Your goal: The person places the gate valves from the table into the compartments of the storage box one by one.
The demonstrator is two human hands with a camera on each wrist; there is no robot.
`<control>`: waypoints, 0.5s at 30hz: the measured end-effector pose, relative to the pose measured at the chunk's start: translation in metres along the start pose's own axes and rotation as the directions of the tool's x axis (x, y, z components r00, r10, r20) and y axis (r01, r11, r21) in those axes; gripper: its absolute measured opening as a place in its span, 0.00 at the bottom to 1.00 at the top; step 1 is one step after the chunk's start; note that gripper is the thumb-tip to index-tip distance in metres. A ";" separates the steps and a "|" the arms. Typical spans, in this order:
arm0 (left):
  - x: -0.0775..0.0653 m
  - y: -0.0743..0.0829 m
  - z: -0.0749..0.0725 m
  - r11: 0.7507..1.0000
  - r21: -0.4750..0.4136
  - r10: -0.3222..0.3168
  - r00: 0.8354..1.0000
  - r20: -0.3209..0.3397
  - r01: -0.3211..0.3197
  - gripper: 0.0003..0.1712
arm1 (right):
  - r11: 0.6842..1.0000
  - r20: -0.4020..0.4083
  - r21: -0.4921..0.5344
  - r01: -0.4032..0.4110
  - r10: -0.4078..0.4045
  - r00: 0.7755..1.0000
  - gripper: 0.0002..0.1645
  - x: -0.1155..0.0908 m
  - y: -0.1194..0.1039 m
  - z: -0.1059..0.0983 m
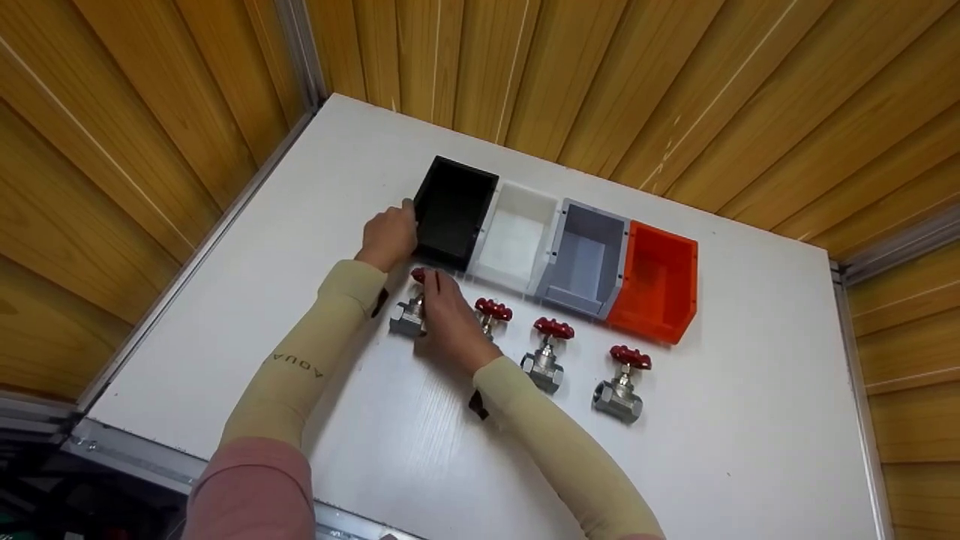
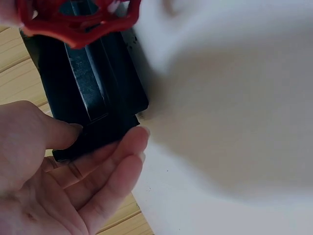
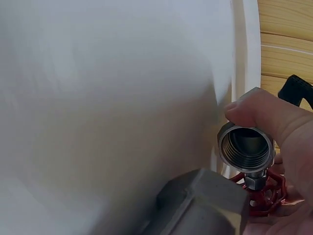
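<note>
My left hand [image 1: 390, 236] holds the left wall of the black bin [image 1: 454, 214]. In the left wrist view its thumb [image 2: 63, 133] lies on one side of that wall and the fingers [image 2: 115, 186] on the other. Just in front of the bin, my right hand [image 1: 454, 315] grips the leftmost valve, which has a silver body [image 1: 407, 319] and a red handwheel [image 1: 418, 275]. The right wrist view shows the thumb [image 3: 249, 108] on the valve's threaded end [image 3: 246, 149], with fingers by the handwheel [image 3: 266, 193]. My right hand partly covers a second valve [image 1: 493, 309].
To the right of the black bin stand a clear white bin [image 1: 517, 232], a grey bin [image 1: 589, 255] and an orange bin [image 1: 656, 281], side by side. Two more valves, one [image 1: 546, 360] below the grey bin and another [image 1: 621, 390] further right, lie on the white table [image 1: 750, 420].
</note>
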State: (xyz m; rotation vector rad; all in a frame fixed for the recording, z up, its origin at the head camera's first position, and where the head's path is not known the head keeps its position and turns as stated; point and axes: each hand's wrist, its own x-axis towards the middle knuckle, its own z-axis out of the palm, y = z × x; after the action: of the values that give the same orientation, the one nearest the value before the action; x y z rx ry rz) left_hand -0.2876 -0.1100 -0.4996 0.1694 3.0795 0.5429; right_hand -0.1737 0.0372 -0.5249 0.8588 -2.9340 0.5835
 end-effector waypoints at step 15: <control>0.000 0.002 -0.002 1.000 -0.020 -0.004 1.000 0.008 0.004 0.16 | 0.999 0.011 0.036 -0.019 0.018 1.000 0.61 0.003 0.004 -0.013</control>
State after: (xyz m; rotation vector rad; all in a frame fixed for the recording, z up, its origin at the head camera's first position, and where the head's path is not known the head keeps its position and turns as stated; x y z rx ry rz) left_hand -0.2872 -0.1089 -0.4973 0.1644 3.0645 0.5719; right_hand -0.1793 0.0436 -0.5141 0.8413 -2.9525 0.6363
